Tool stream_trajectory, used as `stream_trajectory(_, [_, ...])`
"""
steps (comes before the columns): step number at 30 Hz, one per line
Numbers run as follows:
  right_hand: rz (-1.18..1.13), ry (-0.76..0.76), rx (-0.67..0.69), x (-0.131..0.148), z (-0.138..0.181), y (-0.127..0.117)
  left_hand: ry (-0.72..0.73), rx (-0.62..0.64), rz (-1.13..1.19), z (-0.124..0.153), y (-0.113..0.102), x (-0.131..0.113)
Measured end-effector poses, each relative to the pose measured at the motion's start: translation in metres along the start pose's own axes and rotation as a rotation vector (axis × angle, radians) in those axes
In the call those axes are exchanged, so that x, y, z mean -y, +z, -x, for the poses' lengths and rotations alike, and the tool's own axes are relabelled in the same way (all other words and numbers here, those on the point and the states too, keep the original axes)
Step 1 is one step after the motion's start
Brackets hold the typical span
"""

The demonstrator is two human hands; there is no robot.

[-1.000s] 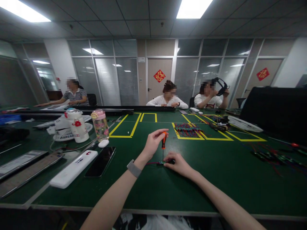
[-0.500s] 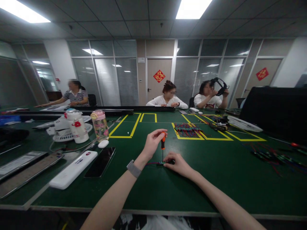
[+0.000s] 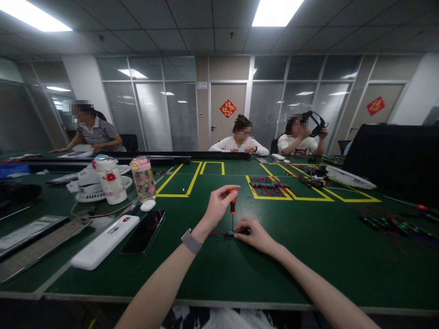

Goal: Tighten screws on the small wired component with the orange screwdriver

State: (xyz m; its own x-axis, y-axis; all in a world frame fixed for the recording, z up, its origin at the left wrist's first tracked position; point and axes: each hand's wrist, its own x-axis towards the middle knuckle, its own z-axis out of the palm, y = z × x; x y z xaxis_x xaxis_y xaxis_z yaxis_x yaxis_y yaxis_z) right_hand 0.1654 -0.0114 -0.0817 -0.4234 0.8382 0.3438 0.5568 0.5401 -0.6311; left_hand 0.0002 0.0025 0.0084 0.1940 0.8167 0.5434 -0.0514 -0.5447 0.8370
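Ceiling: grey tiles with two lit panel lights (image 3: 276, 10), above and beyond the hands.
Far wall: glass partitions (image 3: 164, 114) with blinds, a beige door (image 3: 227, 114) carrying a red diamond decoration (image 3: 228, 108).
Right wall: second red decoration (image 3: 375, 105), a black chair back (image 3: 394, 157) before it.
Table: green mat (image 3: 308, 246) with yellow tape rectangles (image 3: 178, 183) ahead of the hands.
People: three seated at the far edge.

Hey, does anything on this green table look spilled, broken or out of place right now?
Nothing stands out. The left hand holds the orange screwdriver upright over a small wired part that the right hand pins to the table. The two bottles stand upright, and the phone lies flat.
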Motion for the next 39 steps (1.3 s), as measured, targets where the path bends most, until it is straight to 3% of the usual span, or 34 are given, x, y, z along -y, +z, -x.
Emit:
stream_trajectory(5, [0.004,0.007,-0.001,0.0008,-0.0002,-0.0002,0.191,-0.086,-0.241,0.0040,-0.0006,-0.0010])
stream_trajectory(11, [-0.007,0.015,0.004,0.0014,-0.0004,-0.0004,0.080,0.047,-0.082,0.0034,0.0027,-0.0005])
stream_trajectory(16, [0.001,0.008,-0.007,-0.0004,-0.0009,0.0008,0.253,-0.095,-0.388,0.0059,0.0005,0.0010])
stream_trajectory(18, [0.002,0.008,-0.009,-0.0003,-0.0013,0.0005,0.292,-0.065,-0.399,0.0067,0.0007,-0.0001])
stream_trajectory(22, [0.005,0.008,0.001,0.0014,-0.0012,-0.0013,0.137,0.071,-0.112,0.0035,0.0021,-0.0013])
stream_trajectory(25, [0.004,0.006,0.003,0.0019,-0.0004,-0.0019,0.029,0.091,0.032,0.0002,0.0015,0.0001])
stream_trajectory(32, [0.008,0.002,-0.005,-0.0007,-0.0008,-0.0004,0.216,-0.097,-0.323,0.0024,-0.0020,0.0022])
stream_trajectory(35, [0.016,0.003,-0.002,-0.0001,-0.0010,-0.0007,0.198,-0.001,-0.228,0.0010,-0.0026,0.0027])
stream_trajectory(39, [0.007,-0.001,-0.002,0.0000,-0.0006,-0.0005,0.032,0.126,0.043,-0.0024,-0.0033,0.0054])
